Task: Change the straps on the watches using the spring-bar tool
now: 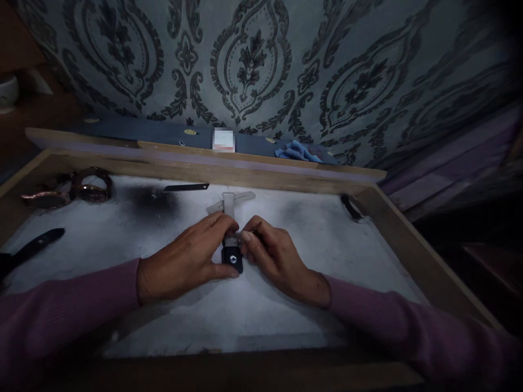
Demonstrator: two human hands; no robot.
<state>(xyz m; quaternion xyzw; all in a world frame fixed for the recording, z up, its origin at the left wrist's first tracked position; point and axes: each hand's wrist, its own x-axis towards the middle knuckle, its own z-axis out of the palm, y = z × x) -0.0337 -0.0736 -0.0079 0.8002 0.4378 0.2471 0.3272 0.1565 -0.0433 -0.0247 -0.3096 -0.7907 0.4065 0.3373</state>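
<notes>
A black smartwatch (pixel 232 260) lies back up on the white surface, its round sensor showing. One pale watch strap (pixel 229 206) runs upward from it, partly covered by fingers. My left hand (pixel 188 256) grips the watch from the left, thumb along its lower end and fingers curled over the strap. From the right, my right hand (pixel 278 247) pinches thumb and forefinger together at the joint of strap and case. Whatever is in that pinch is too small and dark to make out. Behind the upright strap, a second pale strap piece (pixel 245 197) lies crosswise.
A wooden rim (pixel 261 170) borders the white work surface (pixel 310 321). Two watches (pixel 93 185) (pixel 47 200) lie at the back left, above a black strap (pixel 38 245). Near the back are a dark blade (pixel 186 187), another watch (pixel 354 208) and a blue cloth (pixel 298 151).
</notes>
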